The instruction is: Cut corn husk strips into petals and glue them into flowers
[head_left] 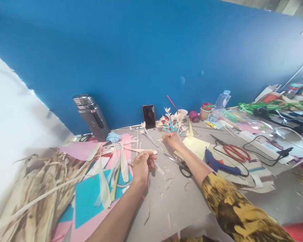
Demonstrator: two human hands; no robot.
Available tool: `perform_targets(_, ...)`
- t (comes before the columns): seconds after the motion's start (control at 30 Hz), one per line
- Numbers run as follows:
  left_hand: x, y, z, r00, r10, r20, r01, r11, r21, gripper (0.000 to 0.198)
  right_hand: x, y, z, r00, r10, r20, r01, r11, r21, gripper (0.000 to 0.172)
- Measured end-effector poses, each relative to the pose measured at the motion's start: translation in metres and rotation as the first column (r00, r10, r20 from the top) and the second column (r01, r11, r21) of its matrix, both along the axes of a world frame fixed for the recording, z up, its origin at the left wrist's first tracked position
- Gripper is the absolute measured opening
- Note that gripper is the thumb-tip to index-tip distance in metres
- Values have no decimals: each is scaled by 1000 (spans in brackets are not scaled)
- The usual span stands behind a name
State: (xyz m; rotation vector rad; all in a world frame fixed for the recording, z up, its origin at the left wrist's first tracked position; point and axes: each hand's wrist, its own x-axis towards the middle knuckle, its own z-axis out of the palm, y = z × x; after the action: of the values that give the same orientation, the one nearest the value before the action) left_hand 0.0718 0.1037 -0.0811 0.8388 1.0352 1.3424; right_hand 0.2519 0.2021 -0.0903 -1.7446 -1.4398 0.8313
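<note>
My left hand [142, 165] is closed around a pale dried leaf strip [137, 151] that runs left and right above the table. My right hand [172, 139] reaches further out, fingers curled and pinching a small pale piece I cannot make out, just in front of a small blue-stemmed flower craft with cream petals [171, 121]. Black-handled scissors [181, 164] lie between my two forearms. My right arm wears a yellow and black patterned sleeve.
A heap of dried husks [37, 188] and pink and teal paper sheets [88, 198] lie left. A steel flask [91, 116] and a phone [148, 116] stand against the blue wall. A blue glue gun [217, 164], red scissors [236, 152], a power strip [262, 144] and cups lie right.
</note>
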Motion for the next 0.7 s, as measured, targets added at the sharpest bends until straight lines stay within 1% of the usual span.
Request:
perform_targets(0.13,1,-2,1,996,-24,-88,30,997,68,17,2,-1,-2,999,-40,-34,42,996,81,24)
perform_targets(0.17,1,-2,2,993,-35,-112,44,996,78,19,2,-1,-2,997,-59,-47,64,992,107,25)
perform_targets(0.27,0,-2,6,987,-43,-158,54,996,67,24,3,-6,4,991,-106,-75,118,977,177,36)
perform_targets(0.37,-1,0,9,988,2,-153,6,999,50,20,4,-15,15,994,-97,-56,106,973,204,45)
perform_targets(0.47,-3,1,11,997,43,-69,-42,999,21,9,7,-28,23,999,-18,36,12,986,164,43)
perform_targets(0.57,-4,1,11,998,59,8,-59,998,19,13,7,-37,24,980,70,187,-85,994,74,32)
perform_targets(0.63,-4,1,11,997,57,43,-58,998,19,14,4,-41,21,951,96,293,-108,994,26,27)
perform_targets(0.7,-4,2,10,997,49,67,-48,999,-3,13,-2,-43,18,917,104,384,-111,994,-3,25)
